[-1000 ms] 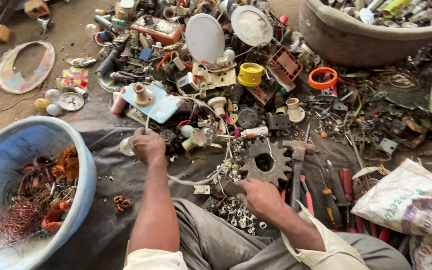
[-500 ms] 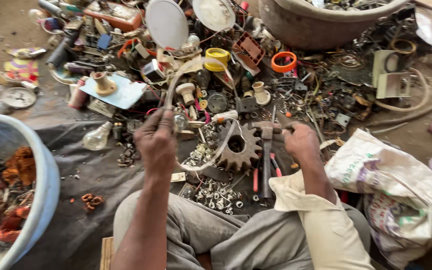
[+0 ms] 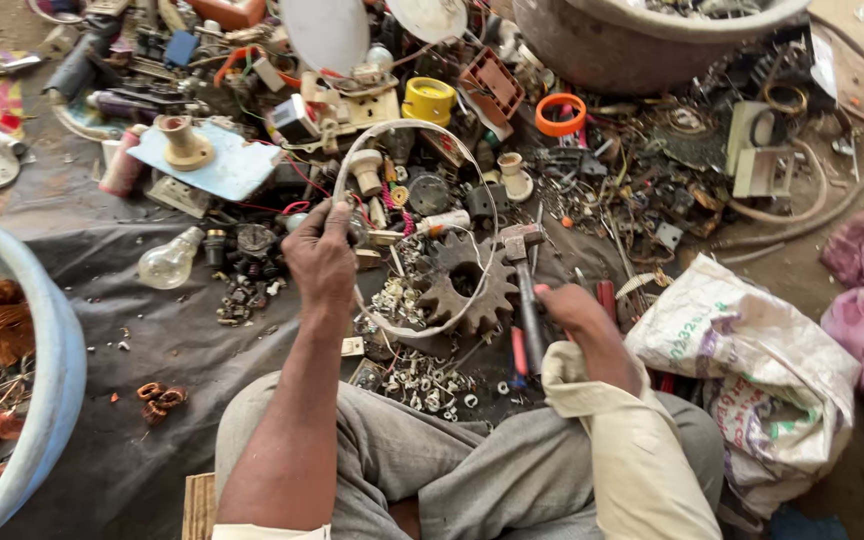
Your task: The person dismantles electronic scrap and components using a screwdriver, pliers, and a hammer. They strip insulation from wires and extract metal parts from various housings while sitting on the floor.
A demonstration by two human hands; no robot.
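White wire loop (image 3: 432,230) pinched in left hand (image 3: 320,262) fingers (image 3: 337,215); right hand (image 3: 570,308) grips hammer (image 3: 524,285).

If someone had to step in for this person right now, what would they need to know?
Left hand is closed on a small part with a pale wire loop arching from it over the rusty gear.
Right hand grips the hammer, its head by the gear.
Small metal bits lie before the knees; copper coils sit in the blue tub.
Scrap all around lies unsorted.
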